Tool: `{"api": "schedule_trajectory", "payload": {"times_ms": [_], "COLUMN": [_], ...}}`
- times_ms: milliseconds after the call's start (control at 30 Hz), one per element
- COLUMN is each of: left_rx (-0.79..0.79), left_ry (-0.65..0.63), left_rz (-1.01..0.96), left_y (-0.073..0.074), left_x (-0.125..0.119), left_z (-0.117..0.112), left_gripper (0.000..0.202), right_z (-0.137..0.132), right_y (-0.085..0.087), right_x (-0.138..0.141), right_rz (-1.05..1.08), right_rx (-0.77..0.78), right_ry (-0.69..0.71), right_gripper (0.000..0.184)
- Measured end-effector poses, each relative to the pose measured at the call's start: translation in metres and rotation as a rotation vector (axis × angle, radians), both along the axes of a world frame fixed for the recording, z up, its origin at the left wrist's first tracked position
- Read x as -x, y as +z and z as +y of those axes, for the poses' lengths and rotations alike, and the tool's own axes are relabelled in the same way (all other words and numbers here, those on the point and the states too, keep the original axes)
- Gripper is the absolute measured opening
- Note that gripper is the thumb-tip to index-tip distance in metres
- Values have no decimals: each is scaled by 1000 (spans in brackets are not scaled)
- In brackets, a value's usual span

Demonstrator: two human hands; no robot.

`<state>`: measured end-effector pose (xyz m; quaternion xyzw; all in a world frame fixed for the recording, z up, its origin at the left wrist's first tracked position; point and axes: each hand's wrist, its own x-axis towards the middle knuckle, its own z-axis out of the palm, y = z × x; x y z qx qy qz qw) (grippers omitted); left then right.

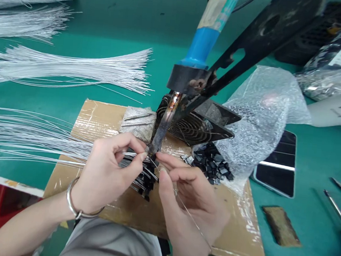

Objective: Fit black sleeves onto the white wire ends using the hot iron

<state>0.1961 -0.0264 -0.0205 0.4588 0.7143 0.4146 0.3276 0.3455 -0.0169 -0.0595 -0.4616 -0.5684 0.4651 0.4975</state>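
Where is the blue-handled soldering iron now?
In the head view, the blue-handled soldering iron slants down from the top, right of centre, its tip near the left hand and right hand, beside the black wire-grilled fan.

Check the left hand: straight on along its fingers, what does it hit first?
The left hand would most likely meet the soldering iron tip first, with the right hand just beyond. Depth is unclear in this single view, so that order could differ.
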Motion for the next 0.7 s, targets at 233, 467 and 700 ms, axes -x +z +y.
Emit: {"api": "schedule_trajectory", "payload": {"times_ms": [233, 467, 700], "left_rx": [14, 26, 10], "left_ry": [4, -3, -13], "left_rz": [-7, 2, 9], "left_y": [1, 2, 2], "left_x": [1, 1, 1], "left_z": [0, 0, -1], "left_gripper": [9, 9, 9], "right_z": [0, -1, -1], "right_y": [-1, -1, 0], "right_x": [1, 1, 3], "right_rz": [-15, 4, -1], "right_rx": [4, 3, -2], "right_ry": [-8, -7, -38], "right_gripper": [19, 18, 18]}}
